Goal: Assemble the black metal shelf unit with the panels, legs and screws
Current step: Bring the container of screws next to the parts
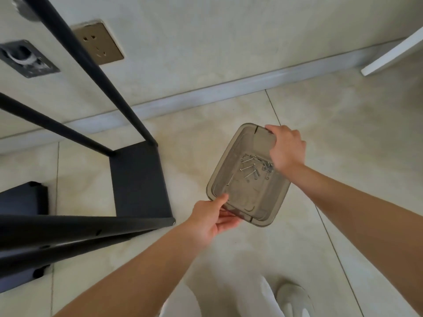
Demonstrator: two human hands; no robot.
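The black metal shelf unit (139,179) stands half-built on the tiled floor (343,133) at the left, its thin legs (91,72) rising toward the wall, while the silver screws (251,169) lie loose in a smoky translucent plastic tray (247,197) held above the floor. The left hand (211,217) grips the tray's near corner, thumb on the rim and fingers curled beneath. The right hand (287,148) clasps the far corner from above, both forearms stretched forward.

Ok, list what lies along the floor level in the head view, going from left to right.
Black shelf frame → left hand → clear plastic tray with screws → right hand → white board edge at far right.
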